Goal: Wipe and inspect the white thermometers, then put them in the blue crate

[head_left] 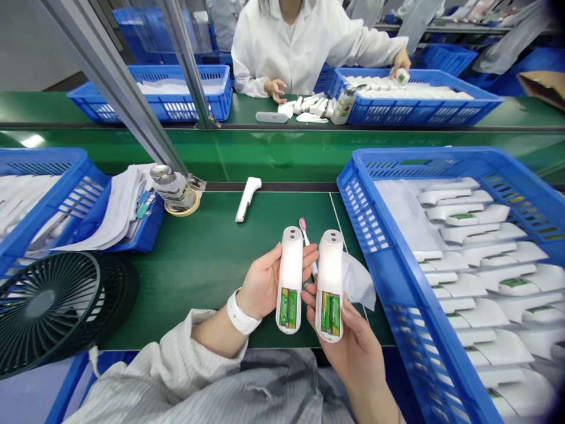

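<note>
Two open thermometers, held side by side above the bench's near edge.
Left hand [262, 285] grasps the left thermometer [290, 280], right hand [353, 341] the right thermometer [330, 284]; keep both battery bays facing up, level, for comparison.

Green workbench [198, 265] under bright light, 1 slanted metal post [119, 88], grey wall [26, 41] behind.

We hold two white plastic handheld thermometers, green batteries exposed: one in our left hand [260, 285], one in our right hand [353, 335], over green conveyor table [207, 259]; blue plastic crate [379, 259] right.
</note>
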Demonstrator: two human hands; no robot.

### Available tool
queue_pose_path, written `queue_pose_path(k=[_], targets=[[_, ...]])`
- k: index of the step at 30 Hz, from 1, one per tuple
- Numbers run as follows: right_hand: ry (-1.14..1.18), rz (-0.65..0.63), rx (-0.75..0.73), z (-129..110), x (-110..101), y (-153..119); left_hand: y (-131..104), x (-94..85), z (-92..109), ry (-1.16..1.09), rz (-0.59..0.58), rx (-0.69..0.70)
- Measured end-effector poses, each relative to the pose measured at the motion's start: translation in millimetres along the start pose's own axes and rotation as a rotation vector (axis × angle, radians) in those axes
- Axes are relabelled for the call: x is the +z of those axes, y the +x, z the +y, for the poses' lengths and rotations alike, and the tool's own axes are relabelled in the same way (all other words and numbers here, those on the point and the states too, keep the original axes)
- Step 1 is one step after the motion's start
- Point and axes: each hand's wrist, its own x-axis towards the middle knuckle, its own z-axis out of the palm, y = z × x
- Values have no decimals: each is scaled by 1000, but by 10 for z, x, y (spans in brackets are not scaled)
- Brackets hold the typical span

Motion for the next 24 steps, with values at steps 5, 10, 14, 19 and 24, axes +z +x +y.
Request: queue_pose_path(k=[5,10,14,19,24], targets=[[-44,-28,-25,21,-17,36,-4,-12,2,0,-14,-4],[-29,-79,-36,-5,-13,40,-6,-39,-4,12,-50,47],[-110,-39,-82,34,-30,34,1,-27,-24,27,8,152],[-317,60,-252,127,-8,51,23,-31,-55,119,100,378],[-367,53,-309,122,108,68,17,-34,-55,194,108,366]])
